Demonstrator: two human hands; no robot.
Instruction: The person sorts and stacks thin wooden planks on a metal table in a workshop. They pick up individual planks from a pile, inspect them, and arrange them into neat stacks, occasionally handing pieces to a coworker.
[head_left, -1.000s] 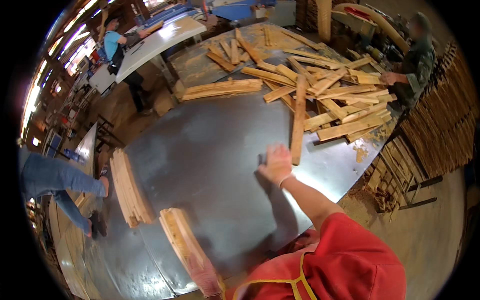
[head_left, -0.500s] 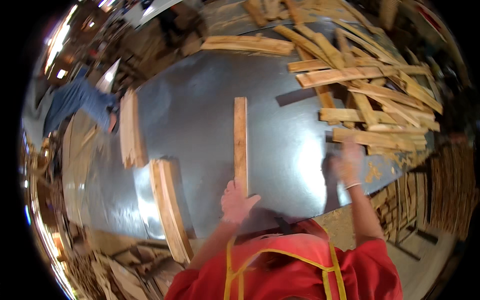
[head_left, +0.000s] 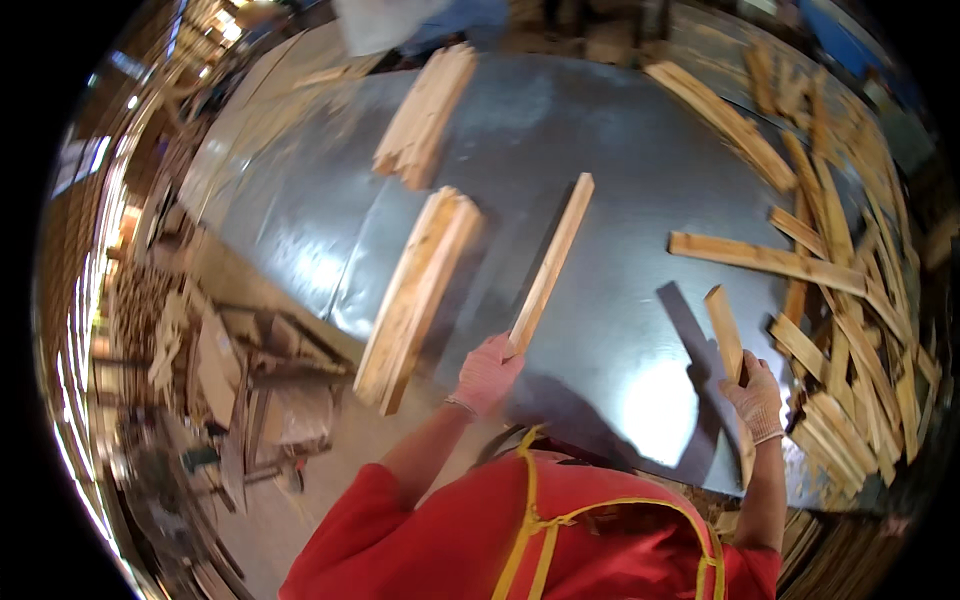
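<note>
My gloved left hand (head_left: 487,377) is closed round the near end of a narrow wooden slat (head_left: 555,262), which points away from me over the grey metal table (head_left: 610,330). At the right, my gloved right hand (head_left: 757,400) grips a second wooden slat (head_left: 725,325) near its middle, and a shadow lies on the metal beside it. To the left of my left hand a stack of slats (head_left: 415,300) sticks out past the table's near edge. Farther back lies another stack of slats (head_left: 425,115).
A loose pile of slats (head_left: 850,330) covers the table's right side. One longer board (head_left: 725,125) lies at the far right. Beyond the table a person in blue (head_left: 450,20) is partly visible. Wood scraps and a stand (head_left: 290,380) are on the floor at left.
My view has turned left. My right hand has taken a slat from the pile's near side. The slat in my left hand is now lifted and slanted.
</note>
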